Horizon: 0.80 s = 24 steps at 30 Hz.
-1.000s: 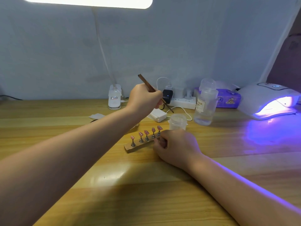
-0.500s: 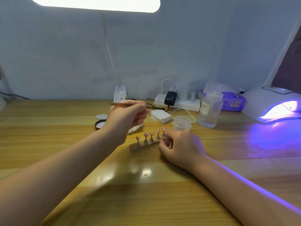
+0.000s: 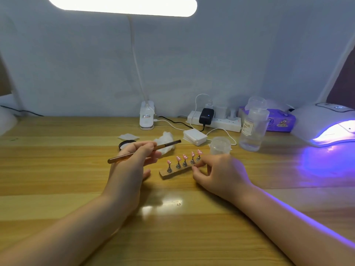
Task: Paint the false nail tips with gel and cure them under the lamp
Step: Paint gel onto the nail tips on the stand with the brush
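A: Logging left to right. The left hand [image 3: 132,166] is pinching the gel brush [image 3: 144,151] between thumb and fingertips, handle lying nearly level, one end pointing toward the crumpled wipe [image 3: 165,143]. Probably it is being kept low and flat so that the tip is clearing the painted work. The open gel pot [image 3: 126,144] is sitting just behind that hand, within reach for reloading.

B: And the tips?

A: Five pink nail tips [image 3: 184,157] are standing on pegs in the holder strip [image 3: 175,172], mid-surface [image 3: 57,189]. The right hand [image 3: 219,173] is pinching the strip's right end, likely steadying it or readying it for carrying. The curing lamp [image 3: 326,125] is glowing violet at far right, well apart from the strip, so curing is not yet beginning.

B: Changes from a second ago?

A: The left hand is sitting lower; the brush, then raised steeply above the strip, is now lying almost flat. The right hand is keeping its grip.
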Each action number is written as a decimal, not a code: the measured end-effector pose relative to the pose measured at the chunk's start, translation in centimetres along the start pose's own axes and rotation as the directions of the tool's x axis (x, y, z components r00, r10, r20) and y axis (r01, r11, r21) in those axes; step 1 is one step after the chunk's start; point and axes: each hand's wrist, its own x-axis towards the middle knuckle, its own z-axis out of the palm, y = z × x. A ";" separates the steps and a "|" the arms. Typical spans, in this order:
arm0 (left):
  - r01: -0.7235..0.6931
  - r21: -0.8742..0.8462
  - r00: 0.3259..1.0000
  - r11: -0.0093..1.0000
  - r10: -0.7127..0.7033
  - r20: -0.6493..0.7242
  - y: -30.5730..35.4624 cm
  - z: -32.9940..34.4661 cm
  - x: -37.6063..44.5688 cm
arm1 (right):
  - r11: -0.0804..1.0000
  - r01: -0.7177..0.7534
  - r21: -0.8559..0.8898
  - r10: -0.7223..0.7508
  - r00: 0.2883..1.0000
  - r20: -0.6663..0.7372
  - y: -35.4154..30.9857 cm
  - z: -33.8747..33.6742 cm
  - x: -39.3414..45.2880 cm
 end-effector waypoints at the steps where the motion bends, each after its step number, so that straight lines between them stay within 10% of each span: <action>1: 0.000 0.000 1.000 1.000 0.000 0.001 0.0 0.0 -0.1 | 1.000 0.004 0.007 -0.004 1.000 0.006 0.0 0.0 0.0; 24: -0.069 -0.058 0.989 0.996 0.076 0.129 -1.8 1.0 0.3 | 0.998 -0.055 0.018 0.053 0.995 0.084 -1.1 0.5 1.1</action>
